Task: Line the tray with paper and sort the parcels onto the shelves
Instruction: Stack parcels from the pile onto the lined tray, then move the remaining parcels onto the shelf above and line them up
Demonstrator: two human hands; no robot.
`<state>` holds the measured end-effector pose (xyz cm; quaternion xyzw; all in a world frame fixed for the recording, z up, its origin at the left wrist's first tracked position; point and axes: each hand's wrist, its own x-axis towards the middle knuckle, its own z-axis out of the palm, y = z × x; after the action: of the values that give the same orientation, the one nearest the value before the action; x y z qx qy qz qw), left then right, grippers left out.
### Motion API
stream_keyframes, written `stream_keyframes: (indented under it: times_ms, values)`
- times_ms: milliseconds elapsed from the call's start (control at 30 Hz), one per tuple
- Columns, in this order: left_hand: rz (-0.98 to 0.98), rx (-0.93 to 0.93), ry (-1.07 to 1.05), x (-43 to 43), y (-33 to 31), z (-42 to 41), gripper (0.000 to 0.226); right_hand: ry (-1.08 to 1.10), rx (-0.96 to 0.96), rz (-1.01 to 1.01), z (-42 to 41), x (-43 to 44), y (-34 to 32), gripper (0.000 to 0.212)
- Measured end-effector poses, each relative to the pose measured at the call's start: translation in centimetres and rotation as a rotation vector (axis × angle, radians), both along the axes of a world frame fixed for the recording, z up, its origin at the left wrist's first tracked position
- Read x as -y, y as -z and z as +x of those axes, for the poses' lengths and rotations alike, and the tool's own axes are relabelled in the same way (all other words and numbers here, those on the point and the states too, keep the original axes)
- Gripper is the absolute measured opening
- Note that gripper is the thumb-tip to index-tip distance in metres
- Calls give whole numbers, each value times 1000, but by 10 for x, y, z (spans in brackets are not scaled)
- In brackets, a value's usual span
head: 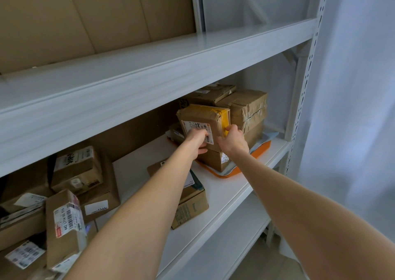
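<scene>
Both hands are out on the middle shelf (213,185), far right, on the taped parcel (203,117). It sits on top of a lower box (213,161), which stands in the orange tray (263,149) with pale paper (268,135) showing at the tray's rim.

My left hand (197,139) lies over the front face, fingers curled against the white shipping label (197,127), thumb tucked below the box's edge. My right hand (233,139) pinches the right-hand edge, thumb and forefinger on the yellow tape (224,117).

I'd call this a stiff little carton, corners a bit crushed and probably not heavy. The tape looks slick, so I'd rather grip bare cardboard on the two side faces and keep it level over the box beneath. More cartons (248,106) stand close behind it, so there is not much room.

As for writing, the label has a barcode and an orange strip, but the print is too small to read. At near left, a tall parcel (64,228) carries a barcode sticker with digits I can't make out reliably.
</scene>
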<state>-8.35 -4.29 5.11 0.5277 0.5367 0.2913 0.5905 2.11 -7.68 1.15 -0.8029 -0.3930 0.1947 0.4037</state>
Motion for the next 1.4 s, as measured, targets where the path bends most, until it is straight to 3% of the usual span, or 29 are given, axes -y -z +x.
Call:
stream_keyframes:
  times_ms: [200, 433, 500, 600, 667, 733, 800, 867, 933, 1033, 1233, 1400]
  values:
    - [11, -49, 71, -2, 5, 2, 42, -10, 28, -24, 5, 3, 5, 48]
    - [144, -89, -120, -5, 4, -19, 32, -32, 47, -34, 4, 16, 5, 28]
    - [277, -182, -210, -7, 3, -36, 27, -105, 16, 5, -3, 17, 5, 33]
    - [415, -396, -338, -6, 9, -71, 42, -278, -91, 4, -21, 19, 8, 29]
    - [338, -499, -414, -1, 17, -94, 50, -404, -180, -97, -35, 21, 13, 28]
    - [202, -564, -452, 9, 28, -115, 51, -475, -284, -248, -51, 26, 19, 43]
    - [97, -539, -417, 23, 38, -130, 48, -510, -333, -385, -66, 32, 25, 56]
    - [-23, -457, -346, 41, 46, -137, 42, -526, -352, -463, -74, 38, 32, 49]
    - [-180, -362, -274, 58, 55, -141, 43, -514, -410, -488, -80, 44, 37, 38]
    - [-358, -170, -219, 75, 62, -143, 46, -487, -526, -441, -84, 51, 43, 38]
    - [-314, -87, -195, 89, 54, -148, 45, -533, -691, -431, -62, 77, 34, 41]
    - [-281, -42, -133, 108, 30, -138, 36, -593, -681, -409, -39, 100, 23, 47]
